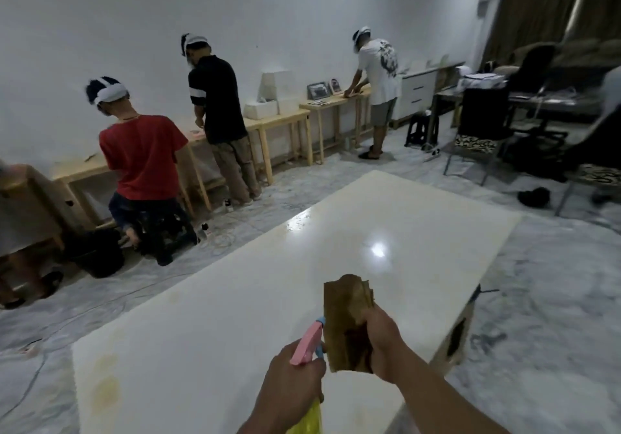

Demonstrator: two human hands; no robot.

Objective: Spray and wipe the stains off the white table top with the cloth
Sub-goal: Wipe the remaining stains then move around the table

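Cloth (347,324): brown, folded, pinched upright in the right hand (386,346), fingers closed around its right edge, held above the near part of the white table top (235,299). Spray bottle (307,346): pink head, yellow body, gripped by the closed left hand (292,376), just left of the cloth, nozzle pointing far. Both forearms reach in from the near edge. Yellowish stains (106,390) mark the near-left corner; the far surface is bare and glossy.

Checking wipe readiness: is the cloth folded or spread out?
Folded. The cloth is bunched into a thick pad in the right hand, layered edges showing at its top, held above the table.
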